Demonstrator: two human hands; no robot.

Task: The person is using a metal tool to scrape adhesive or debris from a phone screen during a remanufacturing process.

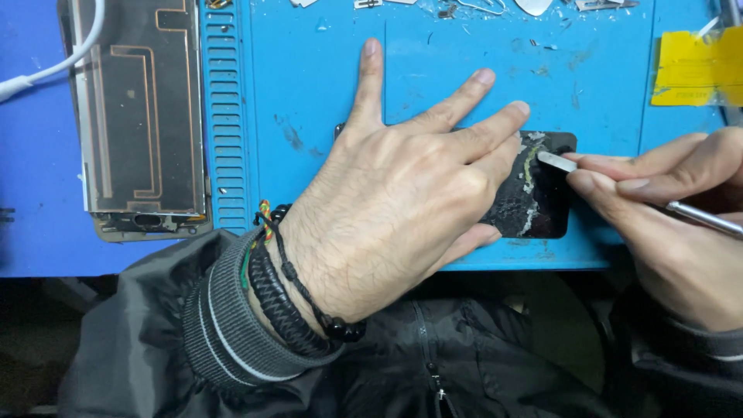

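My left hand (pixel 395 193) lies flat with fingers spread on a dark phone panel (pixel 546 197), pinning it to the blue work mat (pixel 325 93). Only the panel's right end shows, streaked with pale glue residue. My right hand (pixel 673 224) pinches a thin metal scraper tool (pixel 700 217) like a pen. Its flat blade tip (pixel 553 161) rests on the panel's upper right area, close to my left fingertips.
A stripped phone frame with copper-coloured traces (pixel 139 116) lies at the mat's left edge, a white cable (pixel 46 70) crossing its top. Yellow tape (pixel 693 66) sits at the upper right. Small metal scraps and debris (pixel 464 9) litter the mat's far edge.
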